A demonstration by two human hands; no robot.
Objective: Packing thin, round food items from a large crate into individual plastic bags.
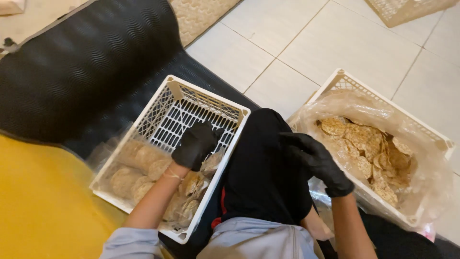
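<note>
Black gloves cover both hands. Left hand [195, 145] is curled down inside the white slatted crate [199, 103] on the person's left, its fingers closed around the top of a clear bag of round crackers [191, 192] that lies along the crate's near right wall; how tightly it grips I cannot tell, since the glove hides the fingertips. Right hand [314, 160] hangs in a loose, half-closed curl above the black-trousered knee [261, 163], holding nothing that shows, just beside the near rim of a second white crate [390, 103] on the person's right. That second crate is lined with a big clear plastic sheet [354, 103], and a loose heap of golden-brown round crackers [371, 156] lies inside the lining, filling its middle and far side. In the left crate more sealed packs of pale crackers [136, 168] lie stacked along its near left corner, while its far half is bare lattice. Both forearms are bare from the gloves up to light grey-blue sleeves [129, 242] at the bottom edge. Under the left crate lies a dark ribbed mat [76, 62], with a yellow surface [43, 206] beside it at lower left. White floor tiles [287, 38] stretch beyond, and a corner of a third pale crate [407, 9] shows at the top right, well apart from the hands.
</note>
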